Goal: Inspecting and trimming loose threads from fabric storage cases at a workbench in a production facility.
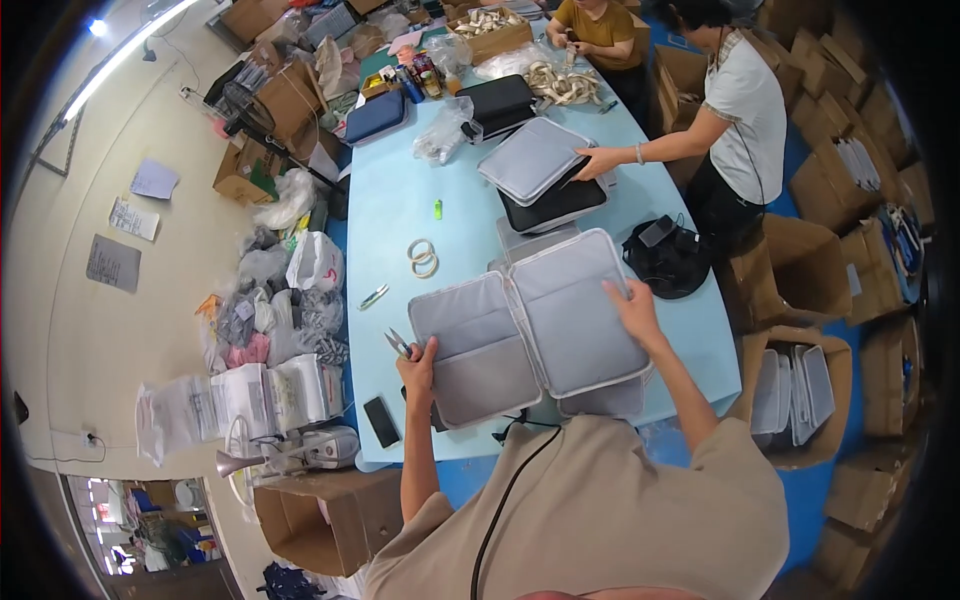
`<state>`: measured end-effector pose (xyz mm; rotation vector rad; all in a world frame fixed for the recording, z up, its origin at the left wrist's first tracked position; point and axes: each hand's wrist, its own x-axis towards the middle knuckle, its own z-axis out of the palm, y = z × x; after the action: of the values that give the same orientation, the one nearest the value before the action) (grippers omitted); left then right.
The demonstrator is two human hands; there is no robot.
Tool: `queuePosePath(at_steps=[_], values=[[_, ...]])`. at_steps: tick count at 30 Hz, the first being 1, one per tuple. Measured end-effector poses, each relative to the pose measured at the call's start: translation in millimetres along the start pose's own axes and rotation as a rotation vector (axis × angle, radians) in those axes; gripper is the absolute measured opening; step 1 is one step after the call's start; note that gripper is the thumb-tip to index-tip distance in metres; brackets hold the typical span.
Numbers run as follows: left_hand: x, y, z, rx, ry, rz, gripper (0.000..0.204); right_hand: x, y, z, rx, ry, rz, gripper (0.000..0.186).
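A grey zip case [578, 320] lies spread open like a book in front of me, its pale lining and inner pockets facing up. My left hand [417, 370] is closed at the case's left edge and also holds small scissors [397, 343], blades pointing up and away. At the right edge, my right hand [636, 310] grips the other half, thumb over the lining. Beneath the case, parts of other grey cases [605, 400] show. Beyond it, a co-worker's hand [600, 162] touches a grey case [535, 155] stacked on a black one [550, 210].
On the light-blue table [390, 240] lie tape rolls [423, 258], a green lighter [438, 209], a phone [381, 422], a cutter [374, 297] and a black bag [664, 258]. Cardboard boxes [800, 265] crowd the right. Plastic bags [315, 262] line the left.
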<state>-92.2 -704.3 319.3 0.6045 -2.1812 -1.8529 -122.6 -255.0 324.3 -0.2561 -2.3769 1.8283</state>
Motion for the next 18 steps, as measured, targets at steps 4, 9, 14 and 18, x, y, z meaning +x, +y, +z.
queuePosePath(at_steps=[4,9,14,18], values=[[31,2,-3,-0.023,0.072,-0.035,0.062,-6,17,31,-0.041,-0.056,0.037,0.041],[119,-18,-53,0.048,0.249,0.099,0.060,36,13,94,0.103,-0.127,0.042,0.042],[208,-53,-119,0.607,0.492,0.139,0.055,83,-9,182,0.094,-0.417,-0.062,0.047],[238,-90,-93,0.981,0.547,0.282,0.036,92,31,192,-0.384,-0.234,-0.097,0.059]])
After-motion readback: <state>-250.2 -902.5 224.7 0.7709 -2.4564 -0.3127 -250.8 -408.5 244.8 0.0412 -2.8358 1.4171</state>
